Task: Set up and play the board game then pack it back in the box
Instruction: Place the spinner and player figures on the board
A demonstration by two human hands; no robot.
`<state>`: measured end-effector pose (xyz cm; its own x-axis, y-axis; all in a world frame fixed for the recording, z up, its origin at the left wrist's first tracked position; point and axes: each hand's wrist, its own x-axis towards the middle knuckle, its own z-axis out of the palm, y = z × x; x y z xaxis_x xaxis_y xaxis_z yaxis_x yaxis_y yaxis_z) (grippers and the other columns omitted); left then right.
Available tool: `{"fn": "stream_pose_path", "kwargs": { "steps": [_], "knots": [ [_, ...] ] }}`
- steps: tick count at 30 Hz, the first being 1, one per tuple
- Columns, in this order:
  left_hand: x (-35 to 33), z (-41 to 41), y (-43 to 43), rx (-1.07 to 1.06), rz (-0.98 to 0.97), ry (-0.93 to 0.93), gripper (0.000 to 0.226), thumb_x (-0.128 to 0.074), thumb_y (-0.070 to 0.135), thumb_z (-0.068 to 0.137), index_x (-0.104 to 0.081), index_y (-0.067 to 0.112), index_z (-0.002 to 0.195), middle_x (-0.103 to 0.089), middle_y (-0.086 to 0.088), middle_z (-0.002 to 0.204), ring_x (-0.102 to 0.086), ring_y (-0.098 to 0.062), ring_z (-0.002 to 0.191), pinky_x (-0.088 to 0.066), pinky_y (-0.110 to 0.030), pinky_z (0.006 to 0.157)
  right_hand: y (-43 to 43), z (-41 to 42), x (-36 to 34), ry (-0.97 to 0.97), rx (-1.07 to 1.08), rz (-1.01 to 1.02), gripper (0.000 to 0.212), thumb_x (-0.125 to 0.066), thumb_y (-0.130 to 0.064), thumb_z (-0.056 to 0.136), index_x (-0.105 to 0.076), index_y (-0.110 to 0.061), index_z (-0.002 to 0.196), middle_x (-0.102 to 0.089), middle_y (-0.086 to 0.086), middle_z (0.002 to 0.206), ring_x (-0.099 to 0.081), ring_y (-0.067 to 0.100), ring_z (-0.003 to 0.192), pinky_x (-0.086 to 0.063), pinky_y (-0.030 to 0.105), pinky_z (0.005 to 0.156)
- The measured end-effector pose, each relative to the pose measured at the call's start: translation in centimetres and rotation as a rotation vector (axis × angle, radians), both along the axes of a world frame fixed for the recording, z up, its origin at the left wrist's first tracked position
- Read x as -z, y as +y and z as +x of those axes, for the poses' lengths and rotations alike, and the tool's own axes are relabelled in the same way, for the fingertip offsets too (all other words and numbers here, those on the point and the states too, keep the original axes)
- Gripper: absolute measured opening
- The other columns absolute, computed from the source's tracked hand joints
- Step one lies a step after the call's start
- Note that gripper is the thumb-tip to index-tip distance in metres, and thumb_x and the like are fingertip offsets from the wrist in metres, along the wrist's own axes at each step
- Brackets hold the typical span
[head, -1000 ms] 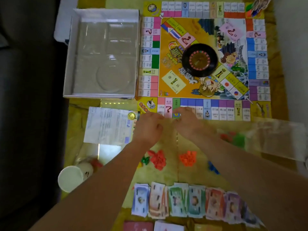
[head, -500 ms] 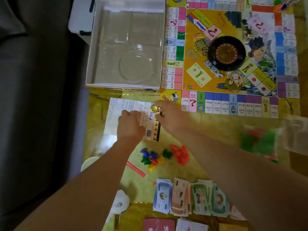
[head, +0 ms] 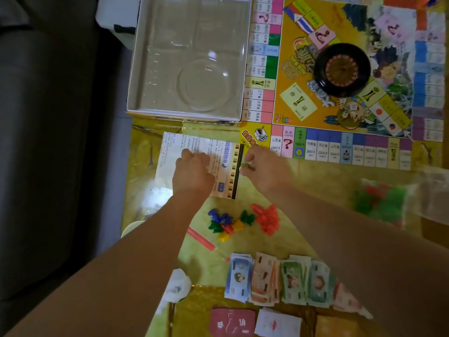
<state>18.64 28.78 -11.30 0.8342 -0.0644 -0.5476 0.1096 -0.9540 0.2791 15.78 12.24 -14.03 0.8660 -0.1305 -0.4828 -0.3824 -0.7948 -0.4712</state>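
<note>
Left hand sits knuckles-up on the instruction sheet left of frame centre, fingers bent, tips on the paper; cannot tell if it grips the sheet or only presses it. Right hand is just beside it at the sheet's right edge, thumb and fingertips pinching a small gold piece, blurred. The sheet lies flat on the yellow table, just below the open box, which is upper left and holds a clear plastic insert. Game board lies open at upper right, its left edge touching the box, with a black roulette wheel on its middle. Below the hands: a cluster of coloured pawns, a pile of red pieces touching it, and a red stick. A fanned row of banknotes at lower centre, a red card stack and white cards at the bottom edge. A clear bag of green and red pieces at right, blurred.
</note>
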Motion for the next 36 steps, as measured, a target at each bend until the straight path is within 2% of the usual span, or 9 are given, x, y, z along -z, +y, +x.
{"fn": "stream_pose_path", "kwargs": {
  "steps": [4, 9, 14, 16, 19, 24, 29, 32, 36],
  "knots": [
    [-0.4, -1.3, -0.4, 0.068, 0.026, -0.03, 0.04, -0.061, 0.015, 0.087, -0.053, 0.015, 0.126, -0.045, -0.011, 0.119, -0.048, -0.028, 0.111, -0.048, -0.038, 0.081, -1.4, -1.5, -0.9, -0.036, -0.028, 0.044, 0.023, -0.065, -0.033, 0.089, -0.06, -0.019, 0.106, -0.058, -0.003, 0.098, -0.058, 0.016, 0.085, -0.045, 0.03, 0.071],
    [-0.8, -4.8, -2.0, 0.105, -0.024, 0.027, 0.023, -0.056, 0.013, 0.087, -0.062, 0.016, 0.109, -0.052, -0.009, 0.107, -0.057, -0.028, 0.097, -0.046, -0.035, 0.075, -3.4, -5.6, -1.8, -0.065, -0.085, 0.105, 0.022, -0.064, -0.022, 0.087, -0.059, -0.019, 0.108, -0.053, -0.004, 0.091, -0.051, 0.011, 0.076, -0.046, 0.032, 0.073],
    [-0.9, -8.5, -3.4, 0.121, -0.026, 0.036, 0.03, -0.057, 0.012, 0.083, -0.056, 0.016, 0.114, -0.048, -0.007, 0.109, -0.052, -0.026, 0.097, -0.04, -0.032, 0.065, -4.7, -10.9, -2.4, 0.043, -0.216, 0.022, 0.06, -0.069, -0.031, 0.079, -0.042, -0.025, 0.133, -0.039, -0.001, 0.122, -0.051, 0.016, 0.104, -0.05, 0.037, 0.082],
    [-0.8, -9.7, -3.4, 0.15, 0.009, 0.02, 0.032, -0.059, 0.014, 0.082, -0.053, 0.013, 0.113, -0.045, -0.008, 0.11, -0.048, -0.025, 0.1, -0.04, -0.032, 0.064, -4.4, -12.2, -2.1, 0.065, -0.268, 0.003, 0.078, -0.075, -0.036, 0.075, -0.035, -0.024, 0.14, -0.033, 0.003, 0.128, -0.04, 0.019, 0.118, -0.048, 0.034, 0.09],
    [-0.6, -11.1, -3.1, 0.19, 0.039, 0.003, 0.039, -0.066, 0.023, 0.078, -0.051, 0.015, 0.113, -0.045, -0.008, 0.111, -0.046, -0.024, 0.101, -0.041, -0.031, 0.068, -3.3, -13.1, -1.3, 0.047, -0.284, -0.038, 0.086, -0.08, -0.033, 0.072, -0.032, -0.022, 0.143, -0.03, 0.006, 0.131, -0.036, 0.023, 0.125, -0.05, 0.035, 0.091],
    [0.4, -12.4, -2.8, 0.274, 0.093, -0.134, 0.049, -0.073, 0.032, 0.071, -0.054, 0.018, 0.113, -0.046, -0.007, 0.11, -0.044, -0.026, 0.1, -0.039, -0.033, 0.079, -2.4, -13.4, -0.9, -0.009, -0.264, -0.095, 0.086, -0.079, -0.033, 0.074, -0.03, -0.02, 0.143, -0.03, 0.007, 0.133, -0.036, 0.023, 0.125, -0.05, 0.033, 0.092],
    [2.2, -12.8, -3.9, 0.332, 0.057, -0.302, 0.046, -0.068, 0.049, 0.076, -0.057, 0.018, 0.108, -0.05, -0.008, 0.106, -0.046, -0.027, 0.097, -0.038, -0.036, 0.079, -2.2, -14.0, -0.4, -0.068, -0.273, -0.058, 0.083, -0.076, -0.025, 0.076, -0.03, -0.021, 0.144, -0.029, 0.007, 0.131, -0.038, 0.023, 0.123, -0.049, 0.036, 0.093],
    [2.8, -12.6, -4.2, 0.351, 0.066, -0.319, 0.034, -0.065, 0.039, 0.081, -0.059, 0.017, 0.106, -0.052, -0.008, 0.106, -0.047, -0.028, 0.098, -0.038, -0.037, 0.08, -2.1, -14.0, 0.0, -0.087, -0.243, -0.037, 0.074, -0.074, -0.022, 0.079, -0.035, -0.019, 0.141, -0.03, 0.006, 0.131, -0.041, 0.023, 0.121, -0.049, 0.036, 0.093],
    [3.0, -12.7, -2.8, 0.357, 0.056, -0.353, 0.029, -0.074, 0.027, 0.073, -0.063, 0.014, 0.096, -0.054, -0.01, 0.099, -0.05, -0.03, 0.092, -0.04, -0.039, 0.075, -2.6, -14.2, 0.2, -0.117, -0.203, -0.017, 0.056, -0.072, -0.02, 0.083, -0.047, -0.014, 0.132, -0.035, 0.006, 0.127, -0.05, 0.022, 0.113, -0.048, 0.032, 0.094]
  ]
}}
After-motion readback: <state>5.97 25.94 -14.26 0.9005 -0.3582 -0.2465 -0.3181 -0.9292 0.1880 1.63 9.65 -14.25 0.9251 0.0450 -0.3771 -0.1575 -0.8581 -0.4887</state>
